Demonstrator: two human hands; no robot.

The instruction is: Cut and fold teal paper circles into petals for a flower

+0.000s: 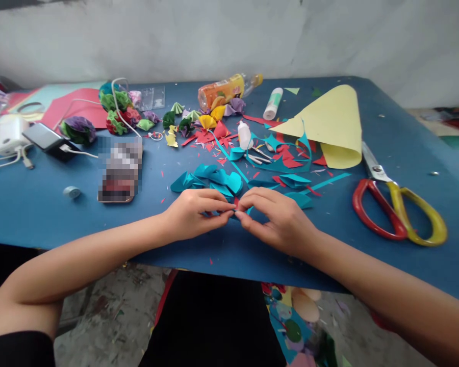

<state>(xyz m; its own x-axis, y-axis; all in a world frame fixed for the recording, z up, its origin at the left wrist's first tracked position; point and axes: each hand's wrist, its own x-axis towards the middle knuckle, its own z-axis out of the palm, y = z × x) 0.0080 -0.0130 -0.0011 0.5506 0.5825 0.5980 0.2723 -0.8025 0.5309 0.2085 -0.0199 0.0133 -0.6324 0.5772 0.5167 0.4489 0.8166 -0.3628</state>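
Note:
My left hand (199, 213) and my right hand (270, 216) meet at the middle of the blue table, fingertips pinched together. Between them shows a small red paper piece (236, 202), mostly hidden by the fingers. Just beyond my left hand lies a pile of folded teal paper pieces (210, 179). More teal folded pieces (295, 181) rest past my right hand. Red paper scraps (286, 155) and a small white glue bottle (244, 134) are farther back.
Large scissors (380, 173) with red and yellow handles lie at the right, beside a rolled yellow sheet (329, 122). A phone (120, 171), power bank (49, 141) and cables are at the left. A plastic bottle (225, 92) and glue stick (273, 104) lie behind.

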